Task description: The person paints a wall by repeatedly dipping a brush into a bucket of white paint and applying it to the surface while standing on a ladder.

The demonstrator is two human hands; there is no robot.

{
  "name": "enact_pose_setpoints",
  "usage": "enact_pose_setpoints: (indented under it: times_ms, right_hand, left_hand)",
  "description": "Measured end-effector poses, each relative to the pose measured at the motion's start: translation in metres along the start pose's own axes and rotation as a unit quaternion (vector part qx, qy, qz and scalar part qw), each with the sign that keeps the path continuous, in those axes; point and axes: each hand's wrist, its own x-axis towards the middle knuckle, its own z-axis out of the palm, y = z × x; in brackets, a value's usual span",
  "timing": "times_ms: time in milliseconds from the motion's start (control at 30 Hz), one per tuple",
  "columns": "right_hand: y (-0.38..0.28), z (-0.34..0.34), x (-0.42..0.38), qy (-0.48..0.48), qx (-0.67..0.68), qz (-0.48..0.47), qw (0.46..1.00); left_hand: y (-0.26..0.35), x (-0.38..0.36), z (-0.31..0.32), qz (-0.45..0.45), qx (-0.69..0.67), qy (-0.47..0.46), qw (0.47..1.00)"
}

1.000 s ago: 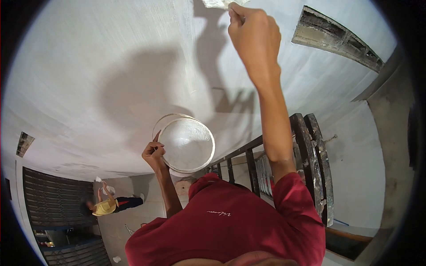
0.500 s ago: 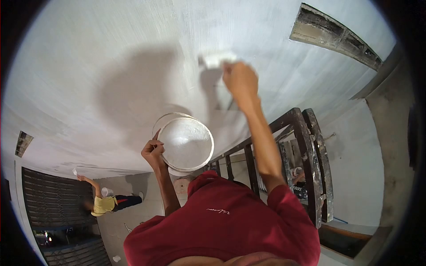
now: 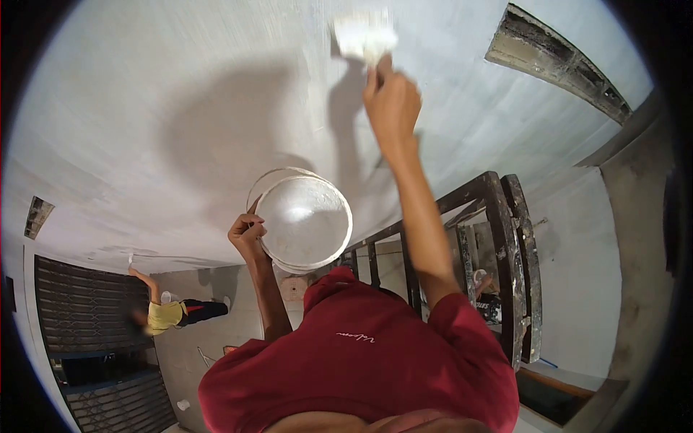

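Observation:
My right hand point(image 3: 393, 101), arm stretched up, is closed round the handle of a wide paintbrush point(image 3: 364, 37). The white bristles lie against the pale painted wall point(image 3: 238, 43), where streaky brush marks show. Lower down, my left hand point(image 3: 247, 234) grips the rim of a white bucket point(image 3: 304, 222) at its left side. The bucket's mouth faces me, its inside is coated whitish, and its thin handle loops over the upper left. Shadows of my arm and the bucket fall on the wall.
A dark wooden ladder-like frame point(image 3: 498, 238) stands close on my right. A person in a yellow shirt point(image 3: 166, 315) reaches to the wall at the far left; another person point(image 3: 485, 292) shows behind the frame. Vent openings point(image 3: 559, 61) break the wall, and a slatted shutter point(image 3: 94, 303) is at left.
My right hand has moved the brush upward along the wall. The bucket in my left hand sits slightly higher in view. The person in yellow has shifted an arm.

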Motion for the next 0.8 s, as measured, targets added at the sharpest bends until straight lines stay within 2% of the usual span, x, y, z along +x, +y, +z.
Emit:
enact_pose_setpoints:
  times_ms: [133,267,300,433,467,567,667,733,767,800]
  right_hand:
    - [0.037,0.041,-0.088,-0.101,-0.027,0.077,0.992]
    - [0.041,0.010,-0.097,-0.212,0.032,0.093,0.972]
    - [0.043,0.009,-0.097,-0.134,0.068,0.056,0.987]
    - [-0.006,-0.033,-0.032,-0.020,0.112,0.002,0.994]
    - [-0.011,-0.036,-0.013,0.025,0.118,-0.016,0.993]
    - [-0.012,-0.043,0.021,0.081,0.137,-0.029,0.987]
    - [0.024,-0.023,0.008,-0.011,0.070,-0.003,0.998]
    - [0.056,0.001,-0.030,-0.051,0.021,0.008,0.998]
    - [0.071,0.016,-0.054,-0.084,-0.018,0.034,0.996]
    - [0.081,0.025,-0.078,-0.132,-0.009,0.072,0.988]
  left_hand:
    - [-0.002,-0.001,-0.008,-0.007,0.013,0.017,1.000]
    - [-0.001,0.001,-0.011,0.002,-0.008,0.018,1.000]
    - [0.001,0.000,-0.010,0.008,-0.016,0.019,1.000]
    - [0.012,-0.004,-0.007,-0.003,0.006,0.017,1.000]
    - [0.012,-0.004,-0.007,0.002,0.012,0.016,1.000]
    - [0.012,-0.005,-0.009,0.014,0.008,0.029,0.999]
    - [0.013,-0.012,-0.011,0.024,-0.024,0.066,0.997]
    - [0.014,-0.012,-0.016,0.044,-0.041,0.078,0.995]
    - [0.015,-0.010,-0.018,0.011,-0.049,0.097,0.994]
    - [0.016,-0.007,-0.017,0.016,-0.049,0.086,0.995]
